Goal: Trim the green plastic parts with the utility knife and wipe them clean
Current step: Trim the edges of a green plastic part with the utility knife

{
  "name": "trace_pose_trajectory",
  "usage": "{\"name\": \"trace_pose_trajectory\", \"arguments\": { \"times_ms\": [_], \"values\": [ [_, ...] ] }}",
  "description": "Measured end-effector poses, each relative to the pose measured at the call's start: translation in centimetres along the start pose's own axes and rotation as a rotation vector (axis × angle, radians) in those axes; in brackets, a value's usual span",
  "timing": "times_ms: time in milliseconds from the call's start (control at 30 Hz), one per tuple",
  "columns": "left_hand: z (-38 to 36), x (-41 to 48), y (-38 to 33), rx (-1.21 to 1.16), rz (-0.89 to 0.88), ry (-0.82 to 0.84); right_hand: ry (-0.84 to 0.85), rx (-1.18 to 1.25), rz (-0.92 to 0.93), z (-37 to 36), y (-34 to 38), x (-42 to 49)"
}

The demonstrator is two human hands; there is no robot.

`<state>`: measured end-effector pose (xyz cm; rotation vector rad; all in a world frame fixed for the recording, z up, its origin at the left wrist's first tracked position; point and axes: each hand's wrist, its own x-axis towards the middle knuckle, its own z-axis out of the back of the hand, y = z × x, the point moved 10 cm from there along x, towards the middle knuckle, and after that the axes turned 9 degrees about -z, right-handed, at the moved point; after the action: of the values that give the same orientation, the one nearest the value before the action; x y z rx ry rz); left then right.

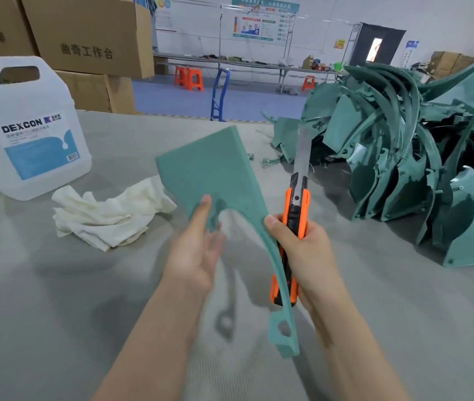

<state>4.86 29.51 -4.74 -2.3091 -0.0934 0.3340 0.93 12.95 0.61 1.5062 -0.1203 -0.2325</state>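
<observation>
Where the grey table [56, 299] ends, a wide hall opens: blue floor [172, 102], long benches [244, 63] by the far wall, a notice board [261, 23] above them, orange stools [189, 79], and a blue trolley frame [219, 94] just past the table's far edge. The table cover is soft, felt-like, rumpled near the camera.

Far left: brown card boxes [85, 39], stacked, with printed characters.

Right side of the table: a pile [403, 157] of green moulded pieces, curved ribs and shells tangled together. Small green offcuts [270, 162] lie just beside its left foot.

Left: a translucent white jug [27, 134] with a top handle and a DEXCON label, standing in front of the boxes. A crumpled off-white cloth [105, 215] lies on the table just right of its base.

Mid-table, held clear of the surface: one green part [209, 169], a flat panel with a long thin arm ending in a looped lug. The panel end points away from the person and the arm toward them.

The left hand [195, 256] pinches the panel's lower edge beside a curved notch. One digit lies straight on the near face; the other fingers are blurred underneath.

The right hand [302, 247] is wrapped tight round the orange-and-black handle of the knife [296, 215]. The blade is run far out, pointing up and away, just right of the panel. The part's arm crosses in front of the handle; cannot tell whether they touch.
</observation>
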Motion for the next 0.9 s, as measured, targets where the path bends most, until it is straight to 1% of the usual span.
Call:
{"name": "trace_pose_trajectory", "arguments": {
  "times_ms": [67,100,233,367,433,500,600,667,767,900],
  "values": [
    [-2.9,-1.5,1.6,-0.09,0.111,0.202,0.035,0.04,-0.01,-0.6,-0.3,0.0],
    [-3.7,-2.0,1.9,-0.105,0.123,0.25,0.055,0.067,-0.021,-0.9,-0.4,-0.1],
    [-3.8,-2.0,1.5,-0.221,0.06,0.261,0.131,0.152,-0.074,-1.9,-0.8,-0.5],
    [-4.1,-2.3,0.7,-0.253,0.013,0.297,0.166,0.261,-0.131,-2.4,-1.1,-0.6],
    [-4.2,-2.3,0.5,-0.245,-0.022,0.297,0.18,0.298,-0.176,-2.6,-1.4,-0.6],
    [-3.9,-2.0,0.5,-0.175,-0.053,0.259,0.195,0.275,-0.191,-2.8,-1.7,-0.7],
    [-2.7,-1.6,1.3,-0.05,-0.004,0.178,0.229,0.154,-0.139,-3.5,-1.6,-1.0],
    [-2.7,-1.7,1.4,-0.011,0.029,0.197,0.232,0.091,-0.068,-3.7,-0.8,-1.2],
    [-2.7,-1.5,0.6,-0.164,0.02,0.189,0.15,0.084,0.027,-1.7,0.5,-0.8],
    [-3.4,-1.9,0.9,-0.195,0.064,0.252,0.133,-0.005,0.142,0.4,1.5,-0.5]
  ]
}}
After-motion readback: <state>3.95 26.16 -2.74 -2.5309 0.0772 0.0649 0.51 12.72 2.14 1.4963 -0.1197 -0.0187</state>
